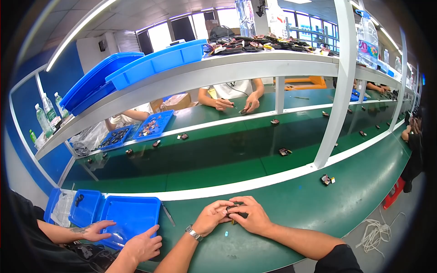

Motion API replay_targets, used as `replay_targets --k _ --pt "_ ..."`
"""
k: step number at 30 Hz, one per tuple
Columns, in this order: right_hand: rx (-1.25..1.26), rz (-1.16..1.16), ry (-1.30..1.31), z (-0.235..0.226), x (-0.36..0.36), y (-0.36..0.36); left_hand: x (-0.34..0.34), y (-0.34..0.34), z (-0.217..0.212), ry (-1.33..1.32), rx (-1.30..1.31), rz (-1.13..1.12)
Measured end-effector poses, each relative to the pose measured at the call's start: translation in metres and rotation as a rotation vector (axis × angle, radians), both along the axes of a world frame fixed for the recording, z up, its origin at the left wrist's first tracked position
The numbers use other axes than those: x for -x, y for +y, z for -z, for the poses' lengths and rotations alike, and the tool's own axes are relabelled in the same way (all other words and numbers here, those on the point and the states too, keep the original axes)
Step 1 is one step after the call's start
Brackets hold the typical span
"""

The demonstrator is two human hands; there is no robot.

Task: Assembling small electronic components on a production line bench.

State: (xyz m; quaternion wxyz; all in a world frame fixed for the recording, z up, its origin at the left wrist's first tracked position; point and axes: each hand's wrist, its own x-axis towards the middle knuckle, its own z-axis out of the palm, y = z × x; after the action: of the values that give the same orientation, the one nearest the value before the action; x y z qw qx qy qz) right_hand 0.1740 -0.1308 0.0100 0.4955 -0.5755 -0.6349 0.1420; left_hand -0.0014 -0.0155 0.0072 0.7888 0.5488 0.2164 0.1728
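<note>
While both hands' fingers clamp it, the small dark part point(236, 211) lies roughly crosswise, left-right.

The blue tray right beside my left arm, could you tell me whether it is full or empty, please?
Nearly empty. The blue tray shows bare blue floor; another person's hands rest on its near edge, above a glossy clear patch I cannot identify.
</note>
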Motion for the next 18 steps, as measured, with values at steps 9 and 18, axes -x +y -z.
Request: replay_targets --k 9,18 --pt "-0.032 -0.011 0.013 -0.005 0.004 -0.003 -0.001 -0.004 0.002 -0.058 0.018 -0.009" --pt "-0.07 0.024 -0.017 -0.01 0.007 -0.007 -0.003 -0.007 0.008 -0.125 0.027 -0.038"
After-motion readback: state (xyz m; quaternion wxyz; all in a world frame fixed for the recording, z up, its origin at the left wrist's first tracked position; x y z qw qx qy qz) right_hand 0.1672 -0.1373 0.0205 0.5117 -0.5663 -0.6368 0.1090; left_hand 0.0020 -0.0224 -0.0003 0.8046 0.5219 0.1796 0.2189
